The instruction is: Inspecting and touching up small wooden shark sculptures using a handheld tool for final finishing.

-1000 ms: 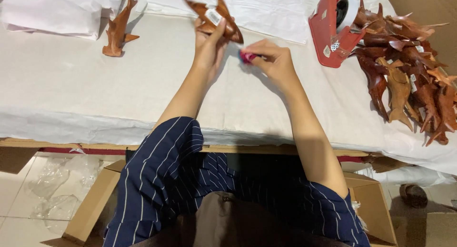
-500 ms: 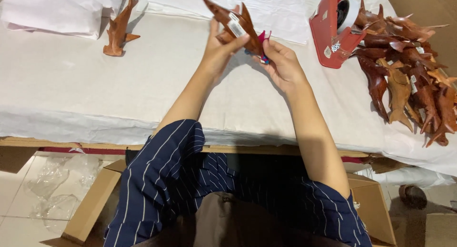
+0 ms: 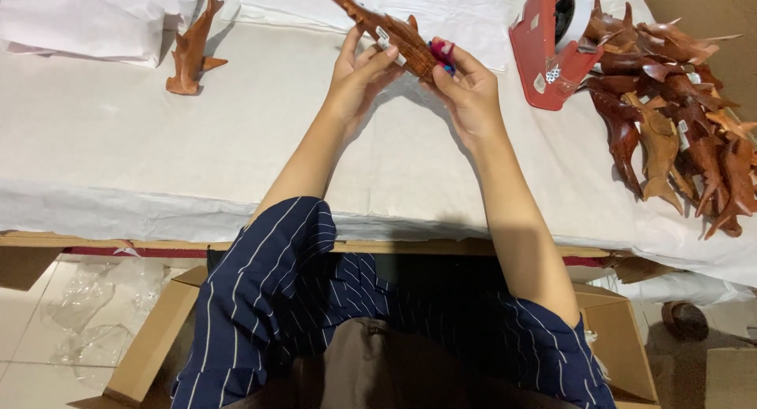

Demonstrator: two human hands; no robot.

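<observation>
Wooden fish [image 3: 392, 28]: we're gripping it above the white table [image 3: 118, 141], left hand [image 3: 359, 74] and right hand [image 3: 469, 90] both closed on it. Red tape dispenser [image 3: 544, 50] and fish pile [image 3: 678, 109] sitting right.

Your left hand [image 3: 359, 74] and right hand [image 3: 469, 90] raised over white paper-covered table [image 3: 118, 141], both gripping long reddish-brown carved wooden fish figure [image 3: 386, 27], tilted, tip toward upper left. Small pink-and-blue item [image 3: 441, 53] pinched at your right fingertips against figure. Red tape dispenser [image 3: 544, 54] just right. Pile of similar brown wooden carvings [image 3: 678, 109] far right. Lone orange-brown carving [image 3: 192, 50] upright at left.
</observation>
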